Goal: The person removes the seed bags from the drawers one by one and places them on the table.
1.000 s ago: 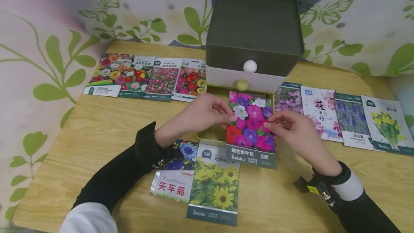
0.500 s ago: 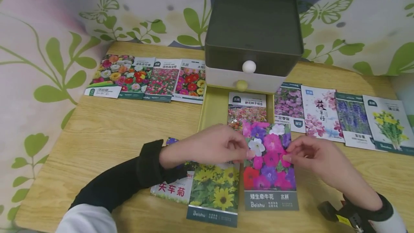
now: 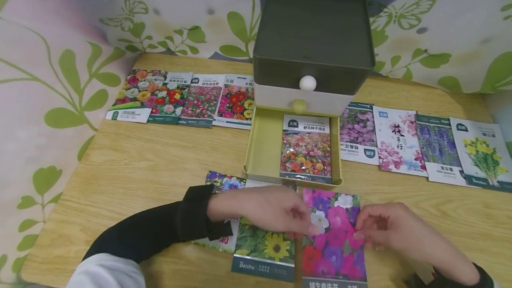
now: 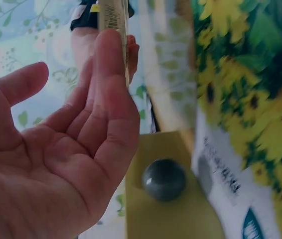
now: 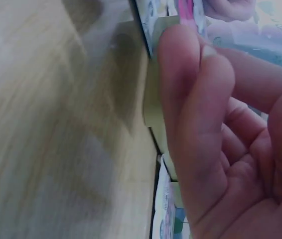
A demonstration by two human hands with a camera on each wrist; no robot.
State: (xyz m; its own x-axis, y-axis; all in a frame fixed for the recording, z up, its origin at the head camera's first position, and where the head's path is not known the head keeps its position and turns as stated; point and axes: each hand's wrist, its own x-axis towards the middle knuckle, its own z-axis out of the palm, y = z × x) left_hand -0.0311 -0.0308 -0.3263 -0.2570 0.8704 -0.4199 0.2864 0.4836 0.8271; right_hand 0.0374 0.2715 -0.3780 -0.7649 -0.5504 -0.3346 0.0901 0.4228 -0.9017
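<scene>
A flower seed packet (image 3: 336,243) printed with pink, purple, red and white blooms lies between both hands, face up, just in front of the open drawer. The left hand (image 3: 268,210) pinches its left edge; in the left wrist view the packet (image 4: 113,17) shows a barcode side. At the opposite edge the right hand (image 3: 400,232) pinches it between thumb and fingers. Partly under the left hand lie a sunflower seed packet (image 3: 277,246) and a cornflower packet (image 3: 232,183). Inside the yellow drawer (image 3: 262,146) rests a wildflower seed packet (image 3: 306,154).
A small chest (image 3: 314,30) with a dark top and round knobs stands at the back of the wooden table (image 3: 152,159). Several seed packets line the table on its left, such as a pink-flowered one (image 3: 202,101). More lie on its right, including a yellow-flowered one (image 3: 480,150).
Both hands have drawn the pink-flowered packet out from over the drawer, toward the person and slightly right. The wildflower packet in the drawer has come into full view.
</scene>
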